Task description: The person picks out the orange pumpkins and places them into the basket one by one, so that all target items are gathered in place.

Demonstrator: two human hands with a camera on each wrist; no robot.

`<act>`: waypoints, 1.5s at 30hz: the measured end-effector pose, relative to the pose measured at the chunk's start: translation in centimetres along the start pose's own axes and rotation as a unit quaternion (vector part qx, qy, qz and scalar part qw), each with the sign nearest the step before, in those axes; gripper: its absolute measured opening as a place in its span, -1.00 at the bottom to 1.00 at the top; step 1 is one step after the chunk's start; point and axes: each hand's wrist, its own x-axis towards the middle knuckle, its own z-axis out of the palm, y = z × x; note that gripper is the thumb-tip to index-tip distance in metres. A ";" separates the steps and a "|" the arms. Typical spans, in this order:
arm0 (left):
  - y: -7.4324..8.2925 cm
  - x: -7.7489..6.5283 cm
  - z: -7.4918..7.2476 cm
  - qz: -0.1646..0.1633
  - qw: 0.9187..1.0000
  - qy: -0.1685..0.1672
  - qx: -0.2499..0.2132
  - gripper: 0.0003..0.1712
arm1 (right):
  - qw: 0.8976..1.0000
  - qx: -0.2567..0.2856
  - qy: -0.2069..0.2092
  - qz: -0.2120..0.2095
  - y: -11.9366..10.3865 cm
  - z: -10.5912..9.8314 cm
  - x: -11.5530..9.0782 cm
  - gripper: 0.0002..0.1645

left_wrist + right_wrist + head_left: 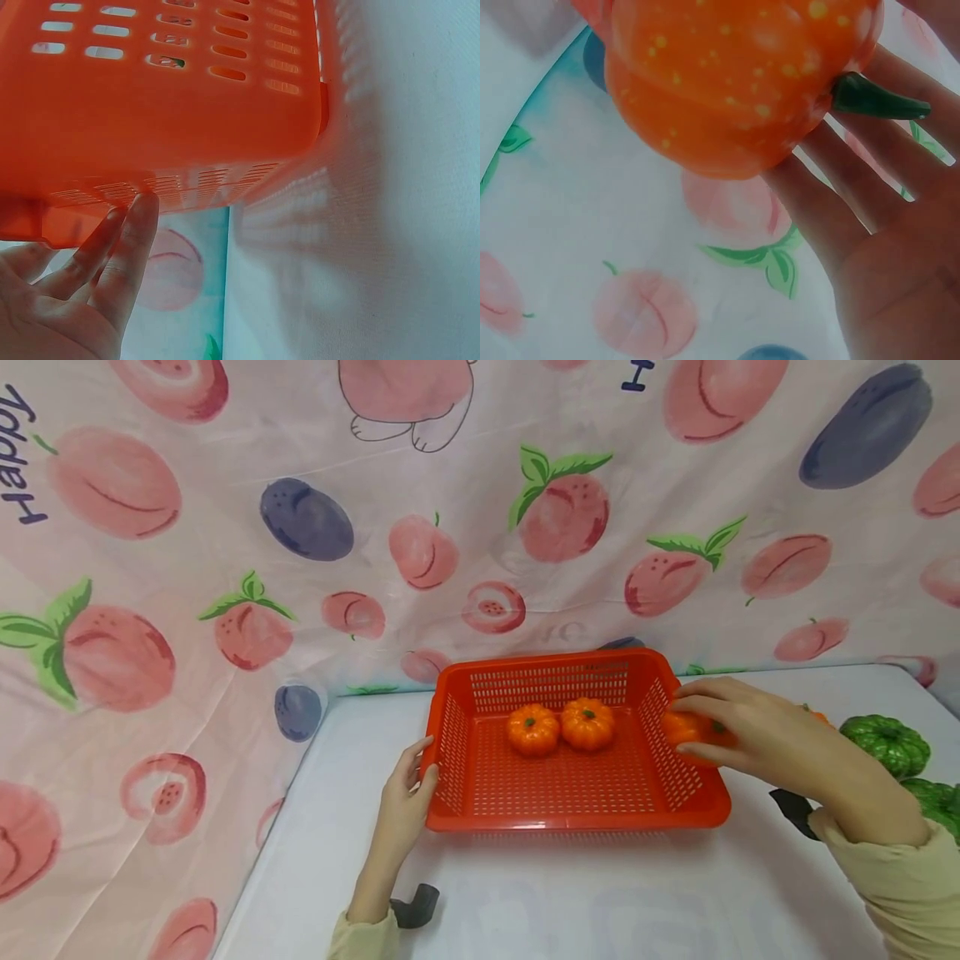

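Observation:
A red plastic basket (570, 822) with slotted walls stands on the white table. Inside it, two small orange pumpkins (533, 730) sit side by side near the back wall. My left hand (405, 802) holds the basket's left rim, thumb on the near side; in the left wrist view its fingers (135, 247) touch the basket's outer side. Above the right rim, my right hand (731, 722) grips another orange pumpkin (727, 90), speckled yellow with a green stem that points toward the palm. In the head view the fingers partly cover this pumpkin.
Green pumpkins (887, 745) lie on the table at the far right. A bit of another orange thing (817, 716) shows behind the right forearm. Behind the table hangs a fruit-print cloth (487, 527). Black straps (416, 906) stick out near both wrists.

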 end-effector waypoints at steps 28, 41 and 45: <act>0.0 -0.1 -0.1 -0.008 1.000 0.001 0.002 -0.48 | 0.995 0.041 -0.088 0.019 -2.6 1.6 3.1 -0.47; 0.0 -0.1 -0.1 -0.006 1.000 -0.002 -0.003 -0.48 | 0.994 0.057 -0.089 -0.005 -3.4 3.0 4.6 -0.51; 0.1 -0.1 -0.1 -0.009 1.000 -0.002 -0.003 -0.48 | 0.994 0.056 -0.097 -0.007 -3.6 3.4 5.1 -0.50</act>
